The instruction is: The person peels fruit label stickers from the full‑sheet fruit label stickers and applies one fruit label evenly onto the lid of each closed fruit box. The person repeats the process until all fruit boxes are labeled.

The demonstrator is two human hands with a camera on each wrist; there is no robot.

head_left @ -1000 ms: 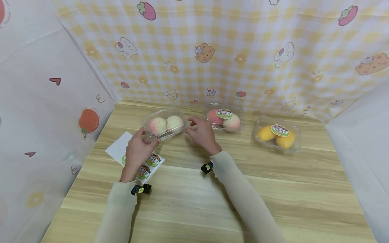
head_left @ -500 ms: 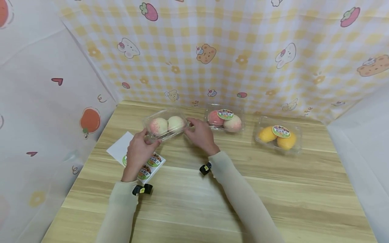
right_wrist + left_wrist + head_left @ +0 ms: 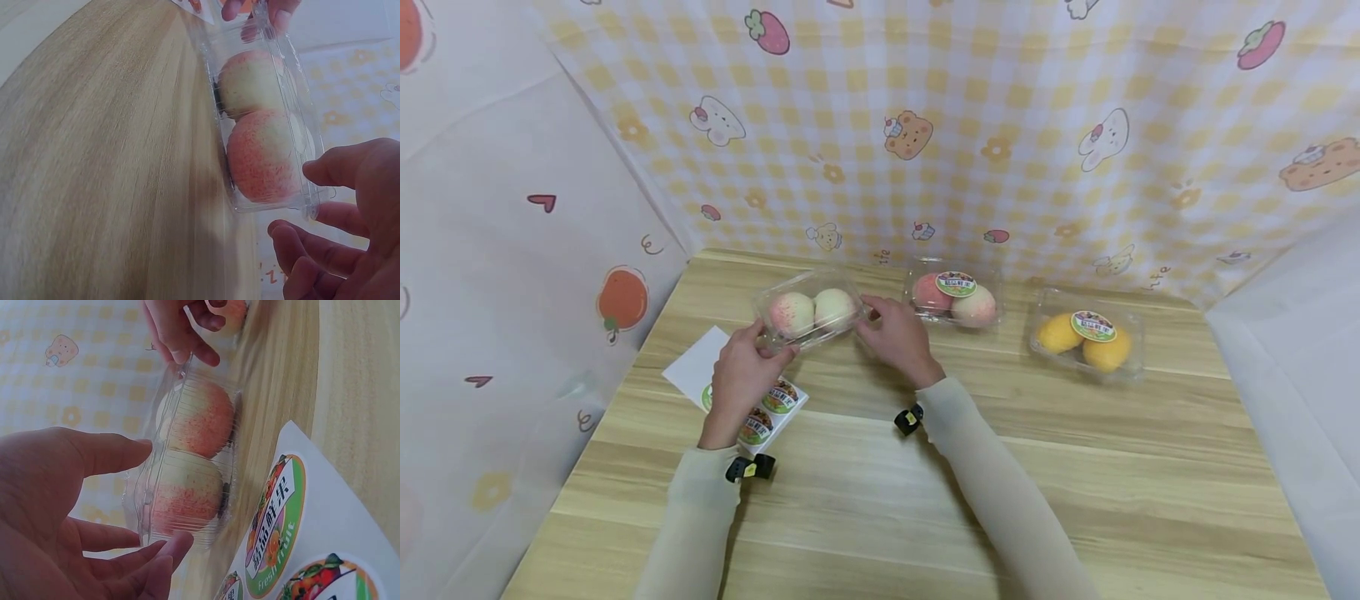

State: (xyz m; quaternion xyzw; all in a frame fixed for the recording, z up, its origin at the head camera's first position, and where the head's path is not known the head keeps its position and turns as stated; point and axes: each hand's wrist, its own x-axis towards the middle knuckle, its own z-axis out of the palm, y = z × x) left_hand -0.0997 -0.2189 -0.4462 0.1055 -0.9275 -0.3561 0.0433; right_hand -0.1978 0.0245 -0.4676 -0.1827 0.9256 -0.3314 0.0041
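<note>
A clear plastic fruit box [image 3: 812, 338] with two pale, pink-flecked peaches [image 3: 792, 314] inside sits between my hands at the back left. My left hand [image 3: 741, 375] grips its left end, thumb on the rim and fingers under it, as the left wrist view shows. At the opposite end, my right hand [image 3: 897, 335] pinches the rim flange between thumb [image 3: 331, 165] and index finger; its other fingers curl loosely below. The lid of this box bears no label. Under my left forearm lies a sheet of round fruit stickers [image 3: 275, 525], partly hidden by the hand.
Right of my hands stands a second clear box [image 3: 997, 292] of peaches with a sticker [image 3: 957, 284] on its lid. Farther right is a labelled box [image 3: 1131, 354] of yellow fruit [image 3: 1105, 347]. A checked curtain [image 3: 1000, 192] hangs behind the wooden table [image 3: 880, 500].
Over the last second my right thumb and fingers have closed in on the box's right end. The box and my left hand stay nearly where they were; the view shifts slightly.
</note>
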